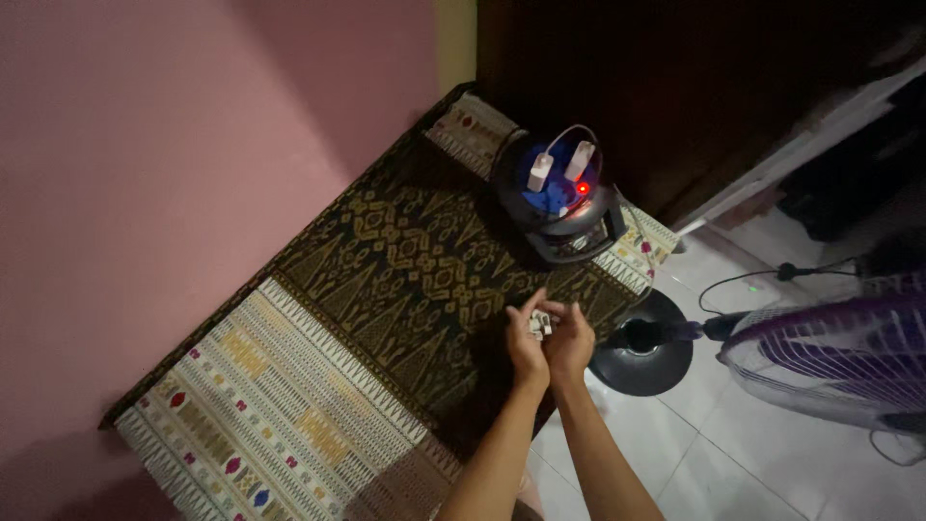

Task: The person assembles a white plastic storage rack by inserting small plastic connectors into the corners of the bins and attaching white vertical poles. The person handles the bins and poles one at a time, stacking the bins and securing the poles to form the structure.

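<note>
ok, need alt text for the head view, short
Both hands, left hand and right hand, meet around a small whitish object above a patterned woven mat beside a pink wall. A round extension reel with a red light sits behind; a standing fan is at right.

A patterned woven mat (318, 338) lies on the white tiled floor (714, 453), bearing a cable reel (564, 198); a fan base (641, 357) stands beside it.
</note>
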